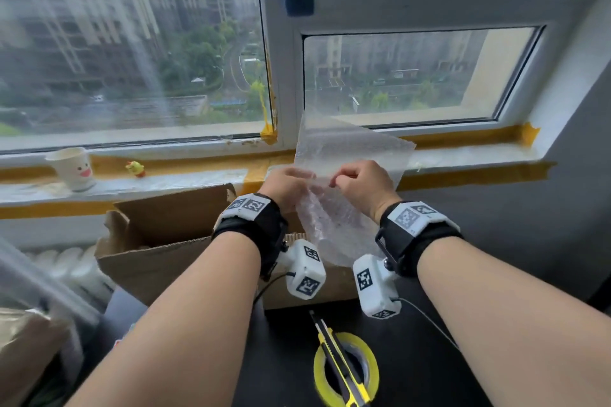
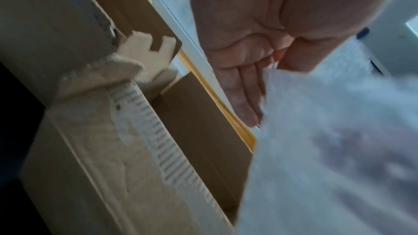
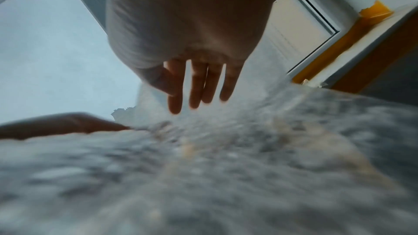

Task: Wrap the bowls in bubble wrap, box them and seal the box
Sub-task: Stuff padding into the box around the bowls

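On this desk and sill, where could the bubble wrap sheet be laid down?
Bare dark desk lies right of the yellow tape roll and the yellow utility knife lying across it. The taped windowsill is free to the right. Crowded: the open cardboard box under both hands, and the sill's left end, with a white paper cup and small yellow figurine.

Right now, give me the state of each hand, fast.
Left hand: grips the bubble wrap.
Right hand: pinches the same sheet.
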Demonstrator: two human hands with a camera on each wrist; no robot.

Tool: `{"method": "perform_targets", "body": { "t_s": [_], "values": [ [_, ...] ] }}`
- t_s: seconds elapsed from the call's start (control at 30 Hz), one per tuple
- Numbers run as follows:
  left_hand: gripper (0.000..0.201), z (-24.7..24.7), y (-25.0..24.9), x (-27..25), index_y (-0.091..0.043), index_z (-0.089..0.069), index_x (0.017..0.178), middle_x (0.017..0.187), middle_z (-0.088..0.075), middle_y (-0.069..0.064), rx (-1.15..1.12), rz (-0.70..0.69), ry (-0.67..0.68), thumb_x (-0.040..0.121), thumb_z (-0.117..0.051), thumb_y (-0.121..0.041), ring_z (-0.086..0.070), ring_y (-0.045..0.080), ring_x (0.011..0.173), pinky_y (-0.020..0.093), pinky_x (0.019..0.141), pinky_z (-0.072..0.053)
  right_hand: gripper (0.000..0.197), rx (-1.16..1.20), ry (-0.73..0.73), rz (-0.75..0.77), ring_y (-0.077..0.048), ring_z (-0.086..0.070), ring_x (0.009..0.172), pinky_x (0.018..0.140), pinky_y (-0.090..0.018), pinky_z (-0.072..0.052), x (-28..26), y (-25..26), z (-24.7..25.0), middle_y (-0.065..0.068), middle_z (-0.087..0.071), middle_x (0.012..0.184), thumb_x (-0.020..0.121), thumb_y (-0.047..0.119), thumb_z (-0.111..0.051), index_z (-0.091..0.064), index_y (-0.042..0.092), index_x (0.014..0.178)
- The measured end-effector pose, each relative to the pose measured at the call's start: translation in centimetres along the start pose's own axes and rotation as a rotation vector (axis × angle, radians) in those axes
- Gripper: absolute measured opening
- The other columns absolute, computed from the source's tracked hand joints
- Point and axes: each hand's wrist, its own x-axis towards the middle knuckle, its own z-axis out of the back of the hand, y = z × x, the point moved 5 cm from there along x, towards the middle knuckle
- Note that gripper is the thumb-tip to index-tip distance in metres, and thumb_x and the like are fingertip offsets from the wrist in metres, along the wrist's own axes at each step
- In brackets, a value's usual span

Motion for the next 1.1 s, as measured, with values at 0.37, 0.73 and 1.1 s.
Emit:
{"method": "perform_targets", "body": {
  "t_s": [0.37,0.73,1.1],
  "values": [
    [0.025,9.3,-0.7,-1.5,0.005,-0.053,0.109,0.072,-0.066,0.022,-0.318,-0.109,-0.201,0.090,-0.043,0.018,-0.067,0.027,0.059,0.035,0.062,-0.058,0.040,0.391,0.118,-0.140,-0.017,-0.058,0.089,0.070,-0.019,-0.048,0.3,0.5,-2.2,-0.007,-0.068,0.098,0.078,-0.014,-0.057,-0.071,0.024,0.078],
    [0.080,14.0,-0.3,-2.1,-0.050,-0.054,0.126,0.118,-0.054,0.002,0.258,-0.203,-0.089,0.078,-0.063,0.013,-0.052,0.014,0.096,0.019,0.074,-0.051,0.074,0.442,0.094,-0.170,-0.017,-0.053,0.072,0.075,-0.030,-0.047,1.4,2.2,-4.6,-0.009,-0.060,0.098,0.074,-0.027,-0.050,-0.058,0.018,0.132],
    [0.027,17.9,-0.7,-2.6,-0.017,-0.059,0.079,0.077,-0.059,0.000,0.317,-0.211,-0.206,0.069,-0.083,-0.009,-0.054,0.014,0.071,0.021,0.062,-0.041,0.016,0.402,-0.017,-0.103,-0.020,-0.060,0.088,0.084,-0.033,-0.047,1.5,4.7,-4.9,-0.006,-0.069,0.093,0.076,0.005,-0.075,-0.072,0.011,0.091]
  ]
}}
